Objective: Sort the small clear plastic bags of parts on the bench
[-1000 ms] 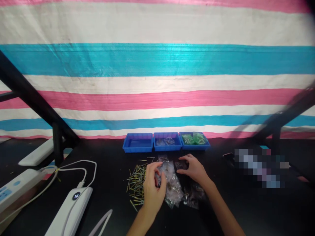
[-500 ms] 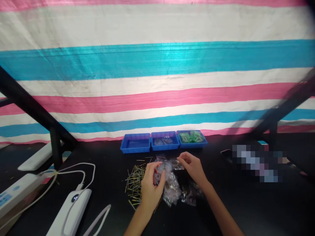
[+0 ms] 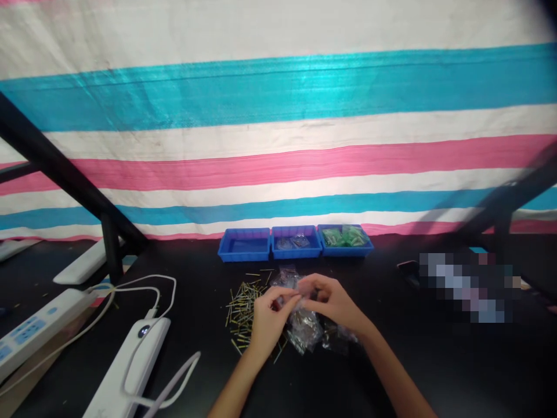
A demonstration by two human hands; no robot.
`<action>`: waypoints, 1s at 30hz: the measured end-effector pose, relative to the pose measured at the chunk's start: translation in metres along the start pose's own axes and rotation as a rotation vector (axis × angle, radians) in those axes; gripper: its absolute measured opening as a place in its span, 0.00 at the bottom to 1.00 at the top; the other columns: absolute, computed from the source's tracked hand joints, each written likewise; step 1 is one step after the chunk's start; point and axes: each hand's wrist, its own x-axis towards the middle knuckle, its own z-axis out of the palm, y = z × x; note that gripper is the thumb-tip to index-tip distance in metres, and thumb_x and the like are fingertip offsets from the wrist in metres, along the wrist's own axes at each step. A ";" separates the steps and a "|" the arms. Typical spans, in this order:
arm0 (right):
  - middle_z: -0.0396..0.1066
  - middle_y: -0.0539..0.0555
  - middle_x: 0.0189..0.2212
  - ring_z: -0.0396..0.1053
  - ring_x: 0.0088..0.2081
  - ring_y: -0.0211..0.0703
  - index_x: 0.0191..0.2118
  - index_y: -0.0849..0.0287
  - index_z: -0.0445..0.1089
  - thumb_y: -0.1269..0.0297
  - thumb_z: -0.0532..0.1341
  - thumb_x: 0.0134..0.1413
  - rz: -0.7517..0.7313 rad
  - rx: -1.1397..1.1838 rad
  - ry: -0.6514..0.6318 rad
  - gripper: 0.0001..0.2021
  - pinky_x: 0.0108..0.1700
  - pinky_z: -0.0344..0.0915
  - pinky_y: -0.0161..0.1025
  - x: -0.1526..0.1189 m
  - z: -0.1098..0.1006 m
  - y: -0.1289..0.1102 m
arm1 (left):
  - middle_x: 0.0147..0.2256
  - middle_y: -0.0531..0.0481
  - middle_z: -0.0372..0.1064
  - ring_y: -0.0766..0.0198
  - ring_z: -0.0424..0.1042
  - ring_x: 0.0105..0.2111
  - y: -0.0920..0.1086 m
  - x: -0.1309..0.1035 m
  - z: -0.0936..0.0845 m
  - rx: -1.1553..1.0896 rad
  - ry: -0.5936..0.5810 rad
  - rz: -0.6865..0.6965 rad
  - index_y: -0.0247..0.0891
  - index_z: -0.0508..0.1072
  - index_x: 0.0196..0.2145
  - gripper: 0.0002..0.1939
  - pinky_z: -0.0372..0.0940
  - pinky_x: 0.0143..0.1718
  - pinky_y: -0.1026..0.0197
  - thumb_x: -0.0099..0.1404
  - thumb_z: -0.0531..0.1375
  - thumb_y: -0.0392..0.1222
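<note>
I see both hands brought close together over a crinkled heap of clear bags [image 3: 305, 334] in the middle of the black table [image 3: 322, 386]. The left hand [image 3: 268, 319] is curled on the near left side, its thumb and forefinger drawn to a narrow gap. The right hand [image 3: 333, 299] comes in from the other side with its fingers bent, thumb and fingertips close to the left hand's. The fingers blur into the plastic at my end, so I can't tell whether either pinch has hold of a bag. The heap lies beneath and between the hands, and some of its plastic shows just beyond the fingertips. Right of it, below the right wrist, lie darker see-through bags [image 3: 336, 339]. Beside the left hand I have a loose scatter of thin yellow-and-silver pins [image 3: 241, 310], pointing every which way. Beyond the hands three blue trays stand in a row: the left tray [image 3: 243, 257], the middle tray [image 3: 298, 253] with clear packets [image 3: 299, 240] in it, and the right tray [image 3: 348, 252] with green packets [image 3: 351, 235]. Well off to the left I see a white power bank [image 3: 141, 363] and a power strip [image 3: 41, 325].
</note>
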 end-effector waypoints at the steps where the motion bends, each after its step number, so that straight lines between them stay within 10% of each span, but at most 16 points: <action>1: 0.71 0.52 0.31 0.59 0.22 0.29 0.39 0.59 0.71 0.60 0.63 0.45 -0.008 -0.036 -0.030 0.14 0.20 0.54 0.28 0.000 0.000 -0.002 | 0.26 0.50 0.72 0.69 0.64 0.22 0.000 0.001 -0.001 -0.009 0.014 -0.006 0.36 0.76 0.28 0.09 0.57 0.22 0.67 0.55 0.61 0.44; 11: 0.70 0.54 0.34 0.66 0.31 0.36 0.21 0.58 0.73 0.65 0.61 0.47 -0.229 -0.058 0.138 0.08 0.30 0.62 0.33 0.005 0.004 0.010 | 0.43 0.47 0.67 0.69 0.64 0.27 -0.008 0.006 -0.010 0.025 0.091 0.207 0.41 0.76 0.26 0.05 0.58 0.22 0.67 0.56 0.59 0.36; 25: 0.67 0.48 0.15 0.56 0.13 0.29 0.32 0.63 0.72 0.52 0.62 0.44 0.115 0.191 0.292 0.17 0.16 0.53 0.30 0.024 0.007 0.025 | 0.41 0.47 0.61 0.69 0.64 0.31 0.000 0.000 -0.002 -0.043 0.202 0.053 0.40 0.70 0.42 0.12 0.60 0.23 0.69 0.62 0.54 0.42; 30: 0.72 0.53 0.28 0.63 0.19 0.32 0.48 0.62 0.65 0.50 0.61 0.44 0.089 0.212 0.366 0.27 0.15 0.53 0.29 0.048 -0.013 0.020 | 0.41 0.47 0.60 0.69 0.64 0.32 -0.001 0.001 -0.006 -0.039 0.227 0.048 0.40 0.68 0.41 0.09 0.59 0.23 0.69 0.62 0.53 0.39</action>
